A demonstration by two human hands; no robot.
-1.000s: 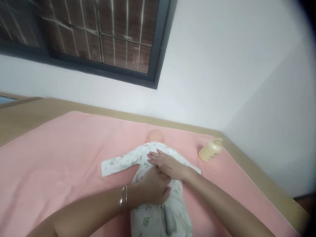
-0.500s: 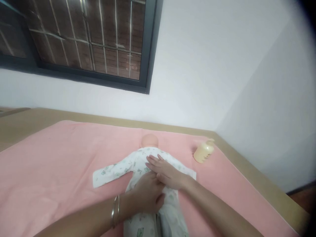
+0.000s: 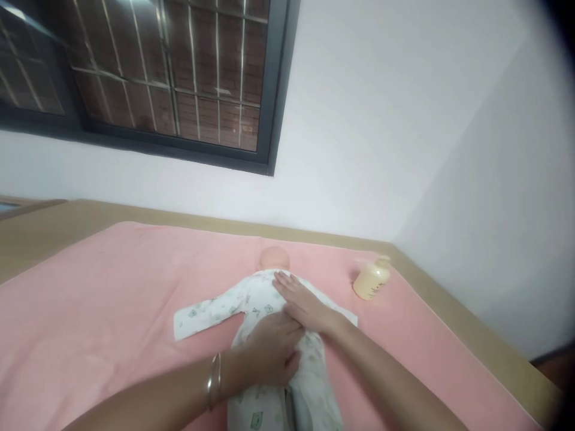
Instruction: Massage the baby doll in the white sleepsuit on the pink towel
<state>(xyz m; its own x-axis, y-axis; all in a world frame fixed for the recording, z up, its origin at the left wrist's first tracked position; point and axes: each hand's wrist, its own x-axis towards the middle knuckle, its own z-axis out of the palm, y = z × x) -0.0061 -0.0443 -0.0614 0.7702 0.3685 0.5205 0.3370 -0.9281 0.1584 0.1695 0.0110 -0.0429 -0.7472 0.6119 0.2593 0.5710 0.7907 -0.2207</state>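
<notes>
Head view: your right hand (image 3: 303, 302) lies flat, fingers extended, on the chest of the sleepsuit (image 3: 211, 311) worn by the doll (image 3: 275, 258). Your left hand (image 3: 269, 353) presses palm-down just beneath it. Judged step: smoothing the front. The next stroke calls for even, light pressure.

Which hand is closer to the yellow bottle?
Right. The right hand lies flat on the doll, left of the bottle; the left hand rests lower on the doll, farther away.
</notes>
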